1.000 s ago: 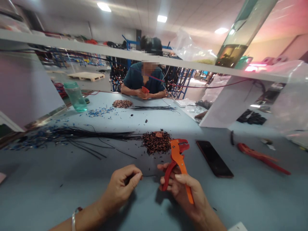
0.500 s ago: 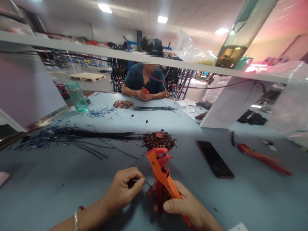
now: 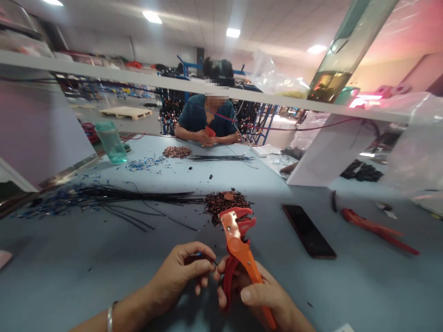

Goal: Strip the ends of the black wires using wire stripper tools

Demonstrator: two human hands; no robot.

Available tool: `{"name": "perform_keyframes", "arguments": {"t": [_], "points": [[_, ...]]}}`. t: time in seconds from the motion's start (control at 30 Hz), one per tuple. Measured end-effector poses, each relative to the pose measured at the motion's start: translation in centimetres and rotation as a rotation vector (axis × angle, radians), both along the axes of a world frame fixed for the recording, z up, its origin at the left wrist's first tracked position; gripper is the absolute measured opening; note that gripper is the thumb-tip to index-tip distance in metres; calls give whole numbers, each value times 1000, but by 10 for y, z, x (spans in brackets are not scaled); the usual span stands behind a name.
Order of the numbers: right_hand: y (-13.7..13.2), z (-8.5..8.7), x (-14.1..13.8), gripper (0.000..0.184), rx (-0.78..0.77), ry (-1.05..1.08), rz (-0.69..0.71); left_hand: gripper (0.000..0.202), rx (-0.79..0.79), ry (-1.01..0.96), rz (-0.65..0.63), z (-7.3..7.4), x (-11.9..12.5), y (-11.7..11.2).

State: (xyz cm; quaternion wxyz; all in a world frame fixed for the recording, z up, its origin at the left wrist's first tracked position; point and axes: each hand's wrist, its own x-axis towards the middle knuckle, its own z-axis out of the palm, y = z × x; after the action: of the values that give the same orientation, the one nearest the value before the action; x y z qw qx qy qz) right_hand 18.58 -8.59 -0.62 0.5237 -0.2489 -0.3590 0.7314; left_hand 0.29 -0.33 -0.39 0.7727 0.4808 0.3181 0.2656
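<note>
My right hand (image 3: 266, 290) is closed round the handles of an orange and red wire stripper (image 3: 242, 246), whose jaws point up and away from me. Those jaws stand apart with no wire between them. Close on its left, my left hand (image 3: 185, 267) pinches a thin black wire (image 3: 215, 263); a small blue bit shows between its fingers. The wire's tip reaches toward the fingertips of my right hand. Beyond the stripper's head lies a pile of short dark and copper-coloured clippings (image 3: 224, 203). Long black wires (image 3: 145, 197) lie to the left of that pile.
A phone (image 3: 308, 230) and a second red tool (image 3: 377, 228) lie on the right. Blue bits (image 3: 62, 200) are scattered at the left, with a green bottle (image 3: 112, 143) behind. Across the table sits a person (image 3: 207, 117) holding something red. A white shelf bar (image 3: 138, 74) crosses above.
The wire stripper has tilted more upright and its head has shifted slightly right. My left hand has moved a little right, its fingertips now nearer my right hand.
</note>
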Motion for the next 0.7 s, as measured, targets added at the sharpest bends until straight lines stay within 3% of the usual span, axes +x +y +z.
{"name": "perform_keyframes", "arguments": {"t": [0.1,0.43,0.7], "points": [[0,0,-4,43,3,41,-5,28,-82,-48,15,0,0,0],[3,-7,-7,45,-20,76,82,33,-55,-60,-80,-5,-1,2],[2,-7,-5,43,-78,44,0,39,172,131,29,-3,3,-2]]}}
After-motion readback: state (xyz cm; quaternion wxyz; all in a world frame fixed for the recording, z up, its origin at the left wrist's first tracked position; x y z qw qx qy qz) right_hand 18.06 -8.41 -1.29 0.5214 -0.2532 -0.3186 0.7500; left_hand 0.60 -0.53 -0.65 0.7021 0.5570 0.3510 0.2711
